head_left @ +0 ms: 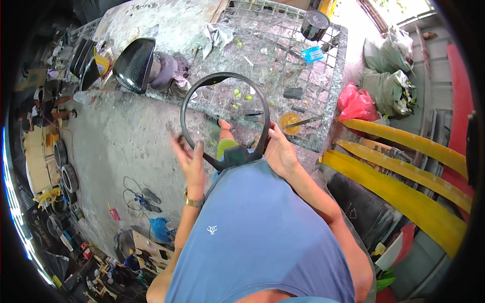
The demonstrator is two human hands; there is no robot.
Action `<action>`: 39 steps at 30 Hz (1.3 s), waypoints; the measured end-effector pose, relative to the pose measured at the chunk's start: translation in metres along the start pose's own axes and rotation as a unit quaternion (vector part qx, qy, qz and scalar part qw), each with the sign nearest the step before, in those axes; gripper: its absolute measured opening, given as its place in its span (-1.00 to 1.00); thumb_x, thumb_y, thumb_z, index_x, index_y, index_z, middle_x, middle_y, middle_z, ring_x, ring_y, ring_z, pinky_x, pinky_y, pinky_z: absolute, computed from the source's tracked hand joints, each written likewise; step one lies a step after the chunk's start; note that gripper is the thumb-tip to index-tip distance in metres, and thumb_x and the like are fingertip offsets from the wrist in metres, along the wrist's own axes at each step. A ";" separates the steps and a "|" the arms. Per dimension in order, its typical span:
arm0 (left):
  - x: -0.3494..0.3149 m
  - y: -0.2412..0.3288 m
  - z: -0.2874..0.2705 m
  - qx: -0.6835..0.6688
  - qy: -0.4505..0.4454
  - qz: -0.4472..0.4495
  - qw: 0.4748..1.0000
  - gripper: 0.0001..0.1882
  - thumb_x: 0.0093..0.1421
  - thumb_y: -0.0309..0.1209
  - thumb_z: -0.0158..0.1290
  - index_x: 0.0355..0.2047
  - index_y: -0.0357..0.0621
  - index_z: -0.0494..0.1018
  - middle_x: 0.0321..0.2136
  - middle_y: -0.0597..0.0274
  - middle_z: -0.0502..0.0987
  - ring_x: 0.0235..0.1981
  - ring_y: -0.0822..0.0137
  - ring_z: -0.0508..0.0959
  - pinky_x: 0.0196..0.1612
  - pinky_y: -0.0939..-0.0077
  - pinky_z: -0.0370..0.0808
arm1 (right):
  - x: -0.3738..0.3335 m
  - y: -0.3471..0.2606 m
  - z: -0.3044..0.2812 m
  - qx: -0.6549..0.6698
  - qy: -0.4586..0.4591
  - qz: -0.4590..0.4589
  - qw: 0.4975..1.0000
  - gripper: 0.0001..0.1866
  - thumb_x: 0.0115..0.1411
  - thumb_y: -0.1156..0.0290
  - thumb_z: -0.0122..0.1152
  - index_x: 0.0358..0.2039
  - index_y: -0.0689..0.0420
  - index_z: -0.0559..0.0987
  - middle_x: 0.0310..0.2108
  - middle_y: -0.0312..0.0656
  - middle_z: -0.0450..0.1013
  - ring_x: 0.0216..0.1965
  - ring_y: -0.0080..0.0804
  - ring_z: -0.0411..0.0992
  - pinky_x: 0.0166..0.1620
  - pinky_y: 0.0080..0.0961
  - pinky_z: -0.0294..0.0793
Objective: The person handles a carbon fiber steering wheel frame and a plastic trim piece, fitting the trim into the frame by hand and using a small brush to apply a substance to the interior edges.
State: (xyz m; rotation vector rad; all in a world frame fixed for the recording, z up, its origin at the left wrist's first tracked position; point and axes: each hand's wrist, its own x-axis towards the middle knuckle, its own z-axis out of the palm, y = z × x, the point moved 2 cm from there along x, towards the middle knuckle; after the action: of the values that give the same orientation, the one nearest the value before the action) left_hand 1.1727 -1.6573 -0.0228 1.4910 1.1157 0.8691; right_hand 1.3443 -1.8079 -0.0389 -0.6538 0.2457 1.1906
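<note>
A black steering wheel (236,155) is in front of my body, its bottom hub and spokes close to my blue shirt. My right hand (282,152) holds its lower right rim, with the fingers partly hidden behind the rim. Beside the lower left rim is my left hand (190,160), fingers apart and slightly blurred, with a gold watch (193,200) on the wrist. Whether it touches the wheel is hard to make out. Through the ring show a worktable with a stained, mesh-like top (268,55) and some dark scraps.
A glossy black shell-shaped part (135,64) stands at the table's left edge. On the table are a dark can (314,25), a blue card (312,54) and an amber disc (290,122). Yellow panels (399,194) lie at the right. Tyres (69,178) and cables (135,194) are on the left floor.
</note>
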 end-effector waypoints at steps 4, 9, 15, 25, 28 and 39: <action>0.013 0.047 -0.010 0.087 -0.145 0.200 0.965 -0.23 0.13 -0.34 0.19 0.28 -0.24 0.09 0.15 -0.02 0.30 0.20 0.09 0.32 0.19 0.23 0.29 | 0.008 -0.004 0.008 -0.004 0.011 -0.006 1.000 -0.63 0.30 0.24 0.07 0.07 0.02 0.32 -0.28 -0.32 0.37 -0.19 -0.45 0.40 -0.05 -0.35 0.42; 0.021 0.066 0.031 0.233 -0.345 0.172 0.893 -0.41 0.12 -0.28 0.20 0.09 -0.30 0.31 -0.03 -0.12 0.45 0.00 -0.04 0.48 0.06 0.27 0.40 | 0.017 -0.009 0.020 -0.020 -0.071 0.004 0.997 -0.58 0.31 0.29 -0.02 0.15 0.05 0.21 0.07 -0.23 0.31 0.18 -0.33 0.28 0.25 -0.23 0.24; 0.030 0.044 0.043 0.261 -0.476 0.044 0.839 -0.64 0.12 -0.36 0.18 -0.11 -0.24 0.42 -0.29 -0.04 0.54 -0.26 -0.06 0.55 -0.22 0.20 0.48 | 0.027 0.000 -0.004 -0.083 0.009 0.001 0.996 -0.58 0.33 0.34 -0.03 0.17 0.14 0.25 0.15 -0.18 0.28 0.14 -0.36 0.30 0.17 -0.31 0.30; 0.016 0.054 0.050 0.278 -0.412 0.099 0.862 -0.71 0.12 -0.42 0.18 -0.17 -0.21 0.42 -0.31 -0.03 0.55 -0.31 -0.06 0.56 -0.27 0.20 0.49 | -0.029 -0.040 -0.042 -0.366 0.005 -0.014 0.930 -0.52 0.30 0.33 0.06 0.18 0.25 0.33 0.06 -0.12 0.40 -0.04 -0.39 0.42 0.06 -0.42 0.36; 0.015 0.056 0.054 0.267 -0.419 0.096 0.862 -0.72 0.12 -0.41 0.18 -0.18 -0.20 0.42 -0.32 -0.02 0.55 -0.31 -0.05 0.57 -0.27 0.20 0.50 | -0.021 -0.037 -0.028 -0.423 0.041 -0.054 0.904 -0.52 0.29 0.33 0.11 0.15 0.28 0.34 -0.03 -0.14 0.45 -0.12 -0.46 0.44 -0.02 -0.47 0.41; -0.008 0.056 0.054 0.300 -0.422 0.114 0.848 -0.72 0.15 -0.37 0.14 -0.18 -0.20 0.39 -0.33 -0.02 0.55 -0.32 -0.09 0.57 -0.30 0.13 0.51 | 0.020 -0.019 -0.020 -0.533 0.059 -0.165 0.828 -0.25 0.04 0.23 0.41 0.16 0.30 0.30 -0.12 -0.12 0.43 -0.39 -0.54 0.41 -0.29 -0.55 0.44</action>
State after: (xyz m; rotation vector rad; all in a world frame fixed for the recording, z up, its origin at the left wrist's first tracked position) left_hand 1.2320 -1.6836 0.0216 2.2372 0.5378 -0.0898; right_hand 1.3719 -1.8081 -0.0586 -1.6774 -0.4793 0.8723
